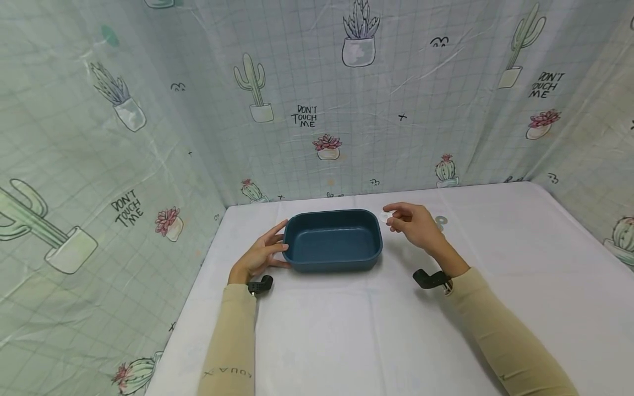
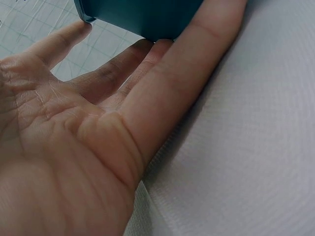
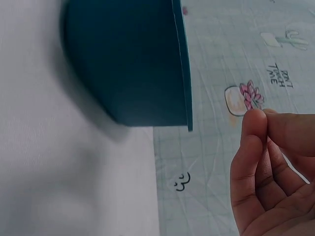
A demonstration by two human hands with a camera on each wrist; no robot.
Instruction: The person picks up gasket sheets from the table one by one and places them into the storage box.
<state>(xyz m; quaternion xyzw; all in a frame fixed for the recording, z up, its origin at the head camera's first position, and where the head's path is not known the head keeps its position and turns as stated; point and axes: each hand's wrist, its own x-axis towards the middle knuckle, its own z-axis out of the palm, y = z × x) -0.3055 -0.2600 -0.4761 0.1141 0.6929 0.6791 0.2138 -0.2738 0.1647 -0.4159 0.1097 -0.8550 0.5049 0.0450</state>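
Note:
A dark blue rectangular container [image 1: 333, 264] with rounded corners stands on the white-covered table, its inside showing bare. My left hand [image 1: 261, 254] rests at its left end, fingers spread and mostly straight; in the left wrist view the fingertips touch the container's wall [image 2: 142, 17]. Just off the right end, my right hand [image 1: 415, 224] pinches a small pale, see-through round piece [image 1: 386, 216] between thumb and fingers. From the right wrist, the right hand [image 3: 273, 172] appears apart from the container [image 3: 128, 64], and the pinched piece cannot be made out there.
Small grey-green rings [image 1: 441, 220] lie on the table behind the right hand. A cactus-print cloth [image 1: 297, 165] hangs along the back and sides of the white table [image 1: 317, 330]. Each wrist wears a black camera mount [image 1: 430, 279].

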